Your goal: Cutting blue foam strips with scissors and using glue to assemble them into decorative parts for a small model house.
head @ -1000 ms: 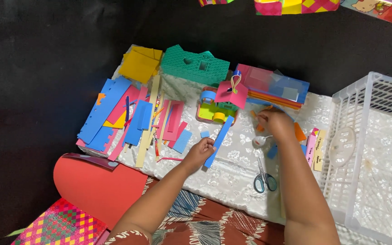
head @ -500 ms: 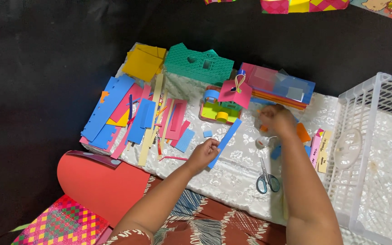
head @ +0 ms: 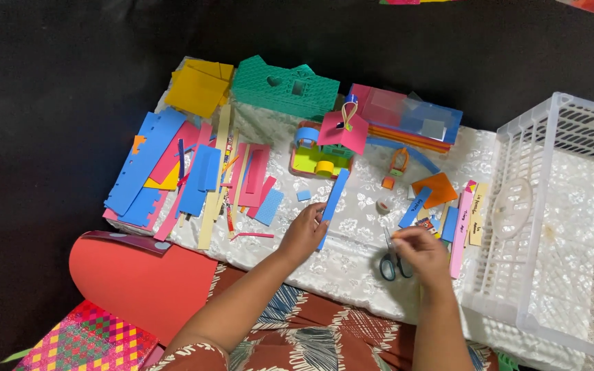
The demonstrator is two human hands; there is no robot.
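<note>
White cloth (head: pixel 352 268) fills mid-frame, crate (head: pixel 551 206) against its right edge, bare patch at lower centre where left hand (head: pixel 304 233) fingers pinch a blue strip (head: pixel 333 203) and right hand (head: pixel 421 251) fingers close over scissors (head: pixel 388 261).

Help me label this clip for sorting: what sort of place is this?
Probably a home craft spot, worked on the floor or a low surface. Coloured foam strips lie on a white patterned cloth, with scissors and a small foam house model. The left hand holds a blue strip.
</note>
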